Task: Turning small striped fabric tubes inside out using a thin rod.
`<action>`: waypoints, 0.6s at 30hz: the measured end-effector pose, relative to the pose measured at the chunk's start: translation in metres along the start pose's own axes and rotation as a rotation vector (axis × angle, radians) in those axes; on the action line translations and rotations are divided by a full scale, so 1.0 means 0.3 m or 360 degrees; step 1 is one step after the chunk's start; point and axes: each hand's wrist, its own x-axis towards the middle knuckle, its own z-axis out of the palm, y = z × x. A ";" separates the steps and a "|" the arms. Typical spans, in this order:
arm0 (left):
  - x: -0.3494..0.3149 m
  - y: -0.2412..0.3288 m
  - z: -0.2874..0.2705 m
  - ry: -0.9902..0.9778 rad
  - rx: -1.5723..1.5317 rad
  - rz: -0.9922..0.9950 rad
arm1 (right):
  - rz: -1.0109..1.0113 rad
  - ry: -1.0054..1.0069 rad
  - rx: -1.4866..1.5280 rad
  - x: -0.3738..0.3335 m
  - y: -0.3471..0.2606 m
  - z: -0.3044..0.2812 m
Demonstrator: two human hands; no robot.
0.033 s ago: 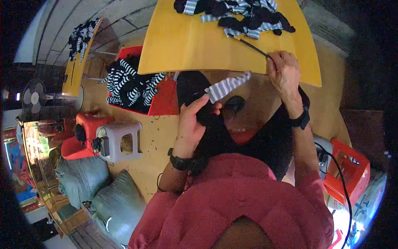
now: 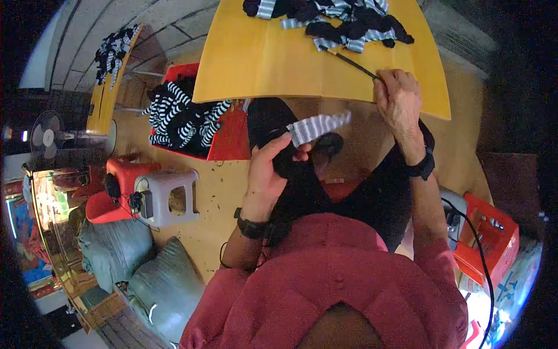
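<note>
The yellow desk fills the upper middle, with a heap of black and grey-striped socks at its far edge. Below its near-left corner sits a red bin of black-and-white striped socks.

The left hand is clenched around a black sock with a grey striped cuff, held just off the near edge of the desk. The right hand pinches a thin dark stick lying slantwise across the desk toward the heap.

The work seems to be at handling one sock with the stick. A next move likely calls for bringing stick and cuff together, keeping the cuff open and steady.
</note>
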 end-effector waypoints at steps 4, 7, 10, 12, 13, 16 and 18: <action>-0.021 0.003 -0.005 -0.0174 -0.0022 -0.0049 | 0.0047 -0.0072 0.0086 0.001 -0.012 -0.059; -0.058 0.016 0.002 -0.0164 -0.0099 -0.0030 | 0.0015 -0.0198 0.0871 -0.032 -0.150 -0.152; -0.060 0.010 0.020 -0.0302 -0.0159 -0.0096 | 0.0354 -0.0679 0.1777 -0.115 -0.271 -0.209; -0.050 0.013 0.016 -0.0392 -0.0163 -0.0121 | 0.0615 -0.0980 0.1910 -0.169 -0.230 -0.199; -0.039 0.014 0.008 -0.0481 -0.0178 -0.0122 | 0.0876 -0.1282 0.2031 -0.187 -0.216 -0.200; -0.022 0.027 0.012 -0.0450 0.0070 -0.0075 | 0.1277 -0.1099 0.2227 -0.244 -0.215 -0.236; -0.015 0.000 0.035 -0.0163 0.0598 0.0255 | 0.1433 -0.0946 0.2276 -0.275 -0.213 -0.253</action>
